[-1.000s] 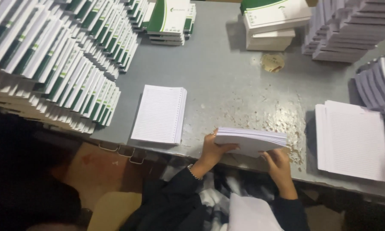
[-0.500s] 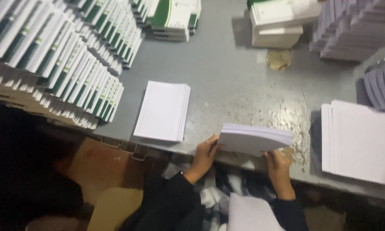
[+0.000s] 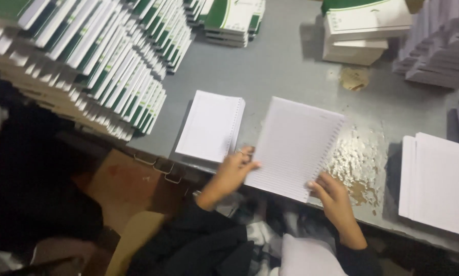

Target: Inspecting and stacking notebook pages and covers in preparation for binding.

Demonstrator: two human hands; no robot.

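Note:
I hold a punched pad of lined white paper [image 3: 293, 145] tilted up at the near edge of the grey table [image 3: 285, 71]. My left hand [image 3: 234, 168] grips its left lower edge and my right hand [image 3: 329, 194] grips its lower right corner. Just left of it a second stack of punched white sheets [image 3: 209, 125] lies flat on the table, close to my left hand.
Rows of green-and-white notebooks [image 3: 102, 61] fill the left side. More notebook stacks [image 3: 232, 20] and a boxy pile [image 3: 365, 30] stand at the back. Grey stacks [image 3: 439, 46] sit back right, a white sheet pile [image 3: 439, 181] at right. A scratched patch [image 3: 359, 158] marks the table.
The pad I hold has tipped from nearly edge-on to face up toward me, showing its lined page. Both hands kept their grip. The view shifted closer.

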